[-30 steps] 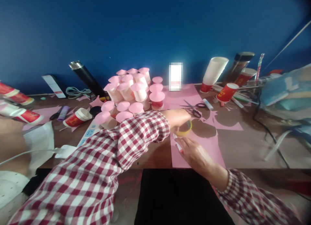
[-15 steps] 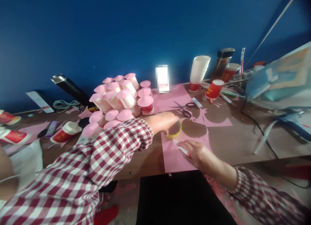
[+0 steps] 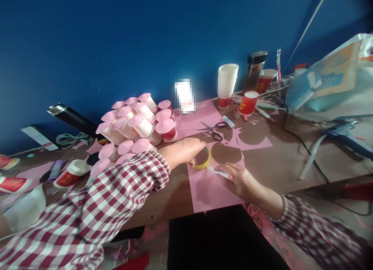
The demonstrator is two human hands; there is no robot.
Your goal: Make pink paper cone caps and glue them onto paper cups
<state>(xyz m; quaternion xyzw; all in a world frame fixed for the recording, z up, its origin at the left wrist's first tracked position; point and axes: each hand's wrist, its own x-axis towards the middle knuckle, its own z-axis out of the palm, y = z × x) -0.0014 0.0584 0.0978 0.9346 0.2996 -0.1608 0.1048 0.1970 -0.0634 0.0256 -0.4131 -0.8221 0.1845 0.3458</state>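
The left hand (image 3: 186, 152) presses down on a yellowish tape ring (image 3: 203, 160) that lies flat on the pink paper sheet (image 3: 210, 188), fingers curled over its near-left rim. The right hand (image 3: 237, 177) grips a slim white pen (image 3: 219, 172) whose tip touches the ring's near edge. A second ago the pen lay lower, nearer the desk's front edge; now it has come up against the ring (the view has also swung, so part of that shift is the camera's). Judging by this, the tracing around the ring is under way at its near side.

Just beyond the ring a round hole already shows in the pink paper, with black-handled scissors (image 3: 215, 130) a little farther off. To the far left stands a pile of pink-capped paper cups (image 3: 136, 120), close to the left sleeve. On the right the brown wooden desk (image 3: 279, 161) lies bare up to a black cable (image 3: 303, 147), giving the pen hand room. The sheet's near edge reaches the desk's front edge, so little room remains there.
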